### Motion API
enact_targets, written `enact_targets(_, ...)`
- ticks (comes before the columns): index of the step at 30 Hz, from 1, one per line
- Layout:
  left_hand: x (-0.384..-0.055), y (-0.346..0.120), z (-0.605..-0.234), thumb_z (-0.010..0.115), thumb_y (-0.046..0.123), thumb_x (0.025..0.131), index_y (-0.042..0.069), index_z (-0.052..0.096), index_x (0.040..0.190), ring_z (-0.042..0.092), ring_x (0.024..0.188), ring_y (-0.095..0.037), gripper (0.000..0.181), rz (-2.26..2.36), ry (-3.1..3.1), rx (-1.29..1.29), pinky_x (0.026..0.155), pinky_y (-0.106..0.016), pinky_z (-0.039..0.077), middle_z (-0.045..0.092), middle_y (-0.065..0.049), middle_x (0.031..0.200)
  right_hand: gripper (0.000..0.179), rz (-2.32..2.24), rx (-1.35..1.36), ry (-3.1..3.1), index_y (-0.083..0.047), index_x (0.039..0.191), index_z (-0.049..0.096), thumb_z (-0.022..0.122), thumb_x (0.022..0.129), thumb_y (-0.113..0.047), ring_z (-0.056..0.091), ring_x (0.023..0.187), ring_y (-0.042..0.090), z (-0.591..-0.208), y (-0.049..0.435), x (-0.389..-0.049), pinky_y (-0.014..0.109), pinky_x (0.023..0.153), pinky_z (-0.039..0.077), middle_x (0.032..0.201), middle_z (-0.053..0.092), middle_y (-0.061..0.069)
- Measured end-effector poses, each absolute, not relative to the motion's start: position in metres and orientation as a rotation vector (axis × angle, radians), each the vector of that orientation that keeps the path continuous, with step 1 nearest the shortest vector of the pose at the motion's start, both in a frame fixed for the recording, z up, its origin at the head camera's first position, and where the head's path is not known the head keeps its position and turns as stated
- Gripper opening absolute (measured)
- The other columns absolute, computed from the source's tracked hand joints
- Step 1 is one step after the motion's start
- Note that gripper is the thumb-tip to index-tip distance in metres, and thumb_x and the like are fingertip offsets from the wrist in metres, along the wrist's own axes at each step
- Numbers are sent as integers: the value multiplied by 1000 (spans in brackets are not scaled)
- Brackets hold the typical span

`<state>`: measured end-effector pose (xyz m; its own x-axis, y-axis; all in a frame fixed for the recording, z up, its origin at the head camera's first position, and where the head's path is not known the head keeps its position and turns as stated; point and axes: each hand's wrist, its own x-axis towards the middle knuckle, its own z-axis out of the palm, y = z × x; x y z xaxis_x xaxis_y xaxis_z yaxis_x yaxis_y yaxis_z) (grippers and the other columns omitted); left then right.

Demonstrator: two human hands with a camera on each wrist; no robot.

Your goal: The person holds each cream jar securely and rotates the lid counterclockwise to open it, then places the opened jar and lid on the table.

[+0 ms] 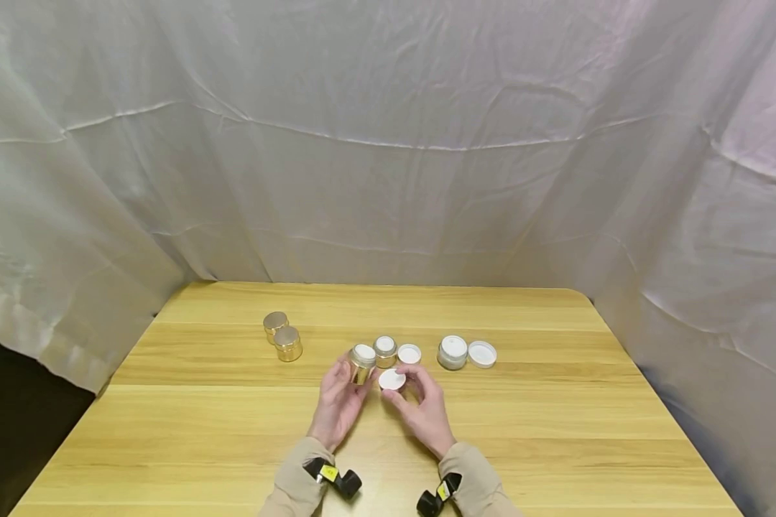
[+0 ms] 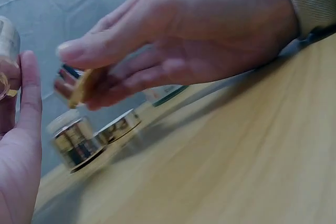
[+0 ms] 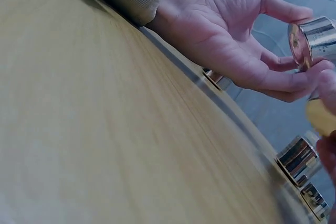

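Observation:
My left hand (image 1: 339, 403) grips a gold jar (image 1: 362, 368) with a white top inside its rim, raised over the table. Just right of it, my right hand (image 1: 427, 409) pinches a round lid (image 1: 391, 379) between thumb and fingers, its white inner side facing up. The lid's gold outer side (image 3: 321, 116) shows in the right wrist view, close to the held jar (image 3: 317, 38). Beyond the hands stands another uncovered gold jar (image 1: 384, 352), with a lid (image 1: 409, 354) lying white side up beside it.
On the right, a wider uncovered jar (image 1: 453, 352) stands next to its white-lined lid (image 1: 482, 353). Two gold-topped jars, one behind (image 1: 275, 323) and one in front (image 1: 288, 345), stand on the left. A grey curtain (image 1: 388, 201) encloses the wooden table (image 1: 200, 431) at back and sides.

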<state>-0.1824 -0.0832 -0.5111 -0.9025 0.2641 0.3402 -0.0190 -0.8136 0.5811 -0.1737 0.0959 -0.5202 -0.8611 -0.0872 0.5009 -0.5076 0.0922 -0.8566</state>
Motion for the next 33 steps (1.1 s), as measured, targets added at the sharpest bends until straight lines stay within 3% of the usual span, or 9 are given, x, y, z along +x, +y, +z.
enact_targets(5,-189,-94,-512,58,1,98,12,59,128,60,118,-13,32,2844,1096,514,109,-29,51,56,-2,129,48,1842,566,-2221,6,124,59,79,82,-3,70,108,35,-519,95,-174,29,99,58,122,66,24)
enact_targets(10,-193,-106,-511,64,-16,84,15,64,126,61,119,-12,52,2834,1418,304,105,-26,54,58,1,130,53,1852,497,-2350,5,132,56,78,85,-4,65,119,39,-518,94,-173,30,104,55,130,65,24)
enact_targets(14,-195,-113,-509,65,-22,78,2,58,135,65,115,-10,62,2803,1625,136,100,-23,56,62,1,125,51,1813,538,-2395,5,133,56,76,87,-5,63,122,39,-518,94,-173,36,105,54,131,64,25)
enact_targets(18,-196,-118,-509,68,-21,77,-9,49,140,68,108,-9,67,2753,1762,32,97,-22,57,65,2,119,48,1723,608,-2429,6,129,57,76,85,-2,64,123,39,-519,91,-174,39,106,53,128,66,25)
enact_targets(23,-198,-120,-509,73,-13,80,-5,51,139,69,101,-7,64,2681,1910,-108,92,-20,58,66,3,114,50,1434,666,-2509,0,128,60,80,83,-11,67,120,32,-520,84,-174,41,106,54,126,69,18)
enact_targets(29,-200,-118,-511,76,-7,82,-2,51,137,66,100,-2,60,2652,1995,-203,89,-16,57,57,3,120,52,1156,648,-2552,-4,131,60,79,86,-22,69,115,29,-521,71,-176,47,101,55,126,71,14)
enact_targets(33,-200,-116,-511,76,-5,84,-3,50,137,66,102,0,60,2638,2063,-207,88,-14,57,58,-6,126,51,1112,636,-2568,-3,134,58,75,89,-20,67,117,31,-521,60,-180,46,102,55,128,69,17)
